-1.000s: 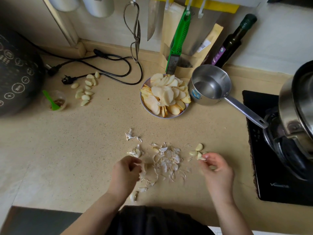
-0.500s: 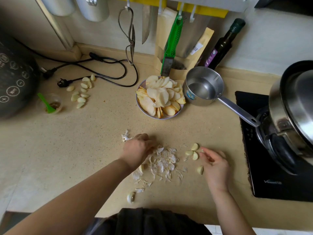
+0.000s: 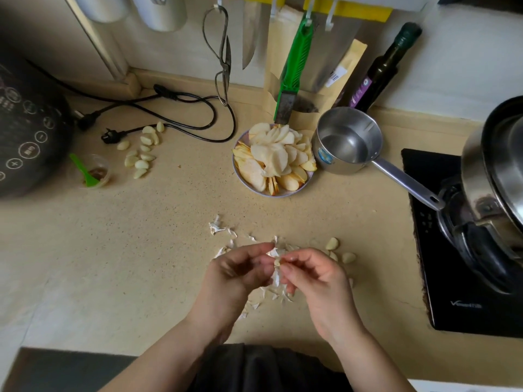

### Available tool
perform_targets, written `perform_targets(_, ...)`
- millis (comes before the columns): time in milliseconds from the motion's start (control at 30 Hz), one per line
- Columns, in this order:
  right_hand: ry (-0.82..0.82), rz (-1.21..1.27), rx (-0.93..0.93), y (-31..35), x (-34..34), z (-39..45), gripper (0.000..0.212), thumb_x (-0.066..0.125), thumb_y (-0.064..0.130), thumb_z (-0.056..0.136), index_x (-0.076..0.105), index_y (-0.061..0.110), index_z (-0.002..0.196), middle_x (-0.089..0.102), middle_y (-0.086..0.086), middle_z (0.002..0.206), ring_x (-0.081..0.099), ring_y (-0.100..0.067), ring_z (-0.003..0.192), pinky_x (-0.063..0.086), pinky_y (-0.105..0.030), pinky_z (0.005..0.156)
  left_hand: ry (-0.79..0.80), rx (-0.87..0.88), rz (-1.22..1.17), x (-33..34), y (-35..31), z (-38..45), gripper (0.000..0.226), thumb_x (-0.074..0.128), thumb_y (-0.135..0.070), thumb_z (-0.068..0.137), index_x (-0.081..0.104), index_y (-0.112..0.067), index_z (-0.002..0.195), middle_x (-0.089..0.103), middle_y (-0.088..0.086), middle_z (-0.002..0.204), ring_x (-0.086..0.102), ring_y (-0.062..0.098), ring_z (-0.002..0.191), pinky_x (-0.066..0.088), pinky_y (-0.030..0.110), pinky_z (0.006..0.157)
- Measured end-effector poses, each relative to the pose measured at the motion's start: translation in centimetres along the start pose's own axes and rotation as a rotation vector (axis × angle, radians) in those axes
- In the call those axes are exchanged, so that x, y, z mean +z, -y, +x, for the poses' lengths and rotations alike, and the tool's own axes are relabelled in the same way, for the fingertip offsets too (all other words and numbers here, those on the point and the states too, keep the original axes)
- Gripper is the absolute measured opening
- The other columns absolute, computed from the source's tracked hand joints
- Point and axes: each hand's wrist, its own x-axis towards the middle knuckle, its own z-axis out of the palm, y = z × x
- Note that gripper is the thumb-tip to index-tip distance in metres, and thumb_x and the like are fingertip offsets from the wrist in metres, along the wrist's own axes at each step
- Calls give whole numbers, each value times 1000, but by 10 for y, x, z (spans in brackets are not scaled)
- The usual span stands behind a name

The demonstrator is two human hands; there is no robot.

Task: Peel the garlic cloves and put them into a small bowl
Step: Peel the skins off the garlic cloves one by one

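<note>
My left hand (image 3: 237,274) and my right hand (image 3: 314,281) meet above the counter and pinch one small garlic clove (image 3: 277,262) between their fingertips. A scatter of white garlic skins (image 3: 218,227) lies on the counter under and beyond the hands. Three garlic cloves (image 3: 331,243) lie just right of my right hand. A pile of peeled cloves (image 3: 141,154) sits far left near the black plug. A small clear bowl (image 3: 94,172) with a green spoon stands next to that pile.
A plate of apple slices (image 3: 273,161) stands at the back centre, a steel saucepan (image 3: 346,140) to its right. A black cooktop (image 3: 458,244) with a steel pot is at the right. A dark cooker (image 3: 25,131), cables, hanging scissors, knives and a bottle line the back.
My left hand picked a clove out of the skins and drew back toward me. My right hand left the cloves at the right and came in to meet it.
</note>
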Motion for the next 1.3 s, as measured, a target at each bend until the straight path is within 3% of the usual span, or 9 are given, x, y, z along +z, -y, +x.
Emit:
perform_targets(100,8,71,-76,4,4,-4,16,78,19,71,74,18,86,70,-5,77,62,-12,65,49,-21,56,-6,-138,-238,4,-5,-7,31,74,-19,63,76,-10,93,68,7,72,63,12,63,56,25,63)
perform_targets(233,-4,-162,-272,11,6,-3,12,76,14,75,75,19,86,66,0,89,65,-16,81,53,-27,69,55,-350,-432,6,-10,-11,25,71,-12,66,76,-2,88,69,10,70,65,12,59,58,23,58)
perform_targets(400,-93,-698,-534,21,6,-8,12,75,12,77,77,17,88,63,6,87,61,-7,69,48,-22,56,12,-448,-518,2,-8,-8,25,66,1,68,75,0,92,69,11,73,66,14,58,58,23,56)
perform_targets(533,-138,-935,-609,21,10,-13,10,75,13,75,77,18,83,66,9,84,50,11,69,45,-12,60,-42,-497,-546,5,-4,-8,23,68,-2,66,77,-4,87,69,7,69,65,12,55,58,22,56)
perform_targets(633,-184,-1039,-617,21,14,-15,7,74,16,74,77,19,79,68,10,81,44,10,63,45,-12,55,-68,-512,-575,5,-1,-7,21,69,-2,64,78,-6,82,70,6,69,65,12,54,58,22,56)
perform_targets(800,-166,-1114,-690,21,16,-13,8,68,16,78,72,15,71,66,5,75,59,-9,57,50,-22,52,-82,-526,-616,7,0,-7,20,67,0,64,76,-2,82,70,8,69,66,12,55,59,23,58)
perform_targets(1067,-175,-1083,-636,19,13,-7,11,58,13,73,61,13,63,58,3,65,51,-9,52,45,-20,50,-69,-514,-610,9,3,-12,29,65,2,65,71,4,94,69,10,69,64,13,53,58,23,54)
perform_targets(1167,-215,-947,-570,21,10,-7,7,65,12,74,65,14,67,61,7,69,51,-4,55,44,-15,52,-28,-523,-660,9,0,-13,25,64,3,67,76,0,88,70,10,71,67,13,58,59,24,55)
perform_targets(1300,-82,-839,-516,27,3,-11,12,66,25,83,76,20,87,66,13,87,57,-5,59,48,-22,52,0,-518,-743,6,-1,-10,31,62,6,71,72,1,100,69,13,80,69,16,66,60,27,62)
